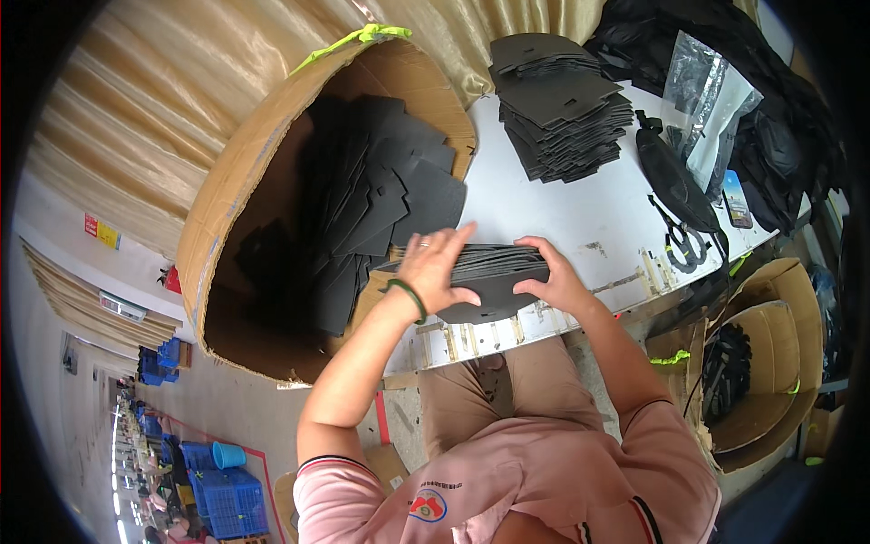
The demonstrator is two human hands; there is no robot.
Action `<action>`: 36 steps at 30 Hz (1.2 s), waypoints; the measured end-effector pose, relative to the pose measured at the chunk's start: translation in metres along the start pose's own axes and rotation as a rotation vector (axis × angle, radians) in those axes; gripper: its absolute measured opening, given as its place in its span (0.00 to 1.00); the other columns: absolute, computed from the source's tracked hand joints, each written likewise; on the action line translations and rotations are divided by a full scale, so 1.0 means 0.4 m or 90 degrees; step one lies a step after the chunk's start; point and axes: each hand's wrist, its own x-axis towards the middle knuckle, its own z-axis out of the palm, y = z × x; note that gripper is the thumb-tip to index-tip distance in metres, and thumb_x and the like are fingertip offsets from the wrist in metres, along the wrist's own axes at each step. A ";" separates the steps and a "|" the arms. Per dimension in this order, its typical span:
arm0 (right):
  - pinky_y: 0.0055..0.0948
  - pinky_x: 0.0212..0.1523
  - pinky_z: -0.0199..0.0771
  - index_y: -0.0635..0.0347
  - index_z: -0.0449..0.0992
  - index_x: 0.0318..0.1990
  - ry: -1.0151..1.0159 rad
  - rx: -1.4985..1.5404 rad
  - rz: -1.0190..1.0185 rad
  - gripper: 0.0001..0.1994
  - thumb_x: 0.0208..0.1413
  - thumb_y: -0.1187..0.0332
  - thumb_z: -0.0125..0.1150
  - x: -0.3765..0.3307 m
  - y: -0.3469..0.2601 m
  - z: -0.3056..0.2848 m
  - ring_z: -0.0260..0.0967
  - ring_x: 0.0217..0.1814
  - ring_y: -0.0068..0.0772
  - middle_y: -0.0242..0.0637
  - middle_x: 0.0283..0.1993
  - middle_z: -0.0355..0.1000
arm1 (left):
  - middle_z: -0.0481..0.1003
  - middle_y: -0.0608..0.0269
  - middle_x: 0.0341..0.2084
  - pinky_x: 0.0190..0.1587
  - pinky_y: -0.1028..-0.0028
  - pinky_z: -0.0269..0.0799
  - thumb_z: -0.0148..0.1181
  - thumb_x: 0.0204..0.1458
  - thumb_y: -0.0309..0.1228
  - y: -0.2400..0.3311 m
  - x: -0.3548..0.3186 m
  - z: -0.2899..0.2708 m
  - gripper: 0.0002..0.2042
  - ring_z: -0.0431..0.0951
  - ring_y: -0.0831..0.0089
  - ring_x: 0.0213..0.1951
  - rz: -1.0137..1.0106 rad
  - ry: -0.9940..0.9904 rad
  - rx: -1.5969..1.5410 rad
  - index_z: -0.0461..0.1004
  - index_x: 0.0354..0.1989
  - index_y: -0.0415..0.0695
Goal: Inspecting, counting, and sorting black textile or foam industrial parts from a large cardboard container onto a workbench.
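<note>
Between my two hands a stack of thin black sheets (489,288) stands on its edge near the front of the white table (580,208). My left hand (435,272) presses on the left end of the stack, thumb on the near face and fingers over the top. At the right end my right hand (555,279) grips the sheets between thumb and fingers. Just left of my left hand, a large cardboard box (227,208) lies open toward me, holding many loose black sheets (381,199) with small slots.
A tall pile of black sheets (562,109) stands at the back. To the right lie black scissors (680,240), a phone (736,199), a black pouch (666,172) and clear plastic bags (707,109). Another cardboard box (788,363) with black items sits below the table's right end.
</note>
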 end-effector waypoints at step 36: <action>0.33 0.59 0.59 0.60 0.51 0.65 0.303 0.192 -0.252 0.35 0.55 0.56 0.61 0.155 -0.179 -0.319 0.61 0.57 0.32 0.44 0.58 0.63 | 0.70 0.54 0.51 0.56 0.62 0.65 0.61 0.49 0.34 -0.033 0.277 -0.031 0.26 0.69 0.60 0.53 -0.024 0.347 -1.210 0.64 0.55 0.37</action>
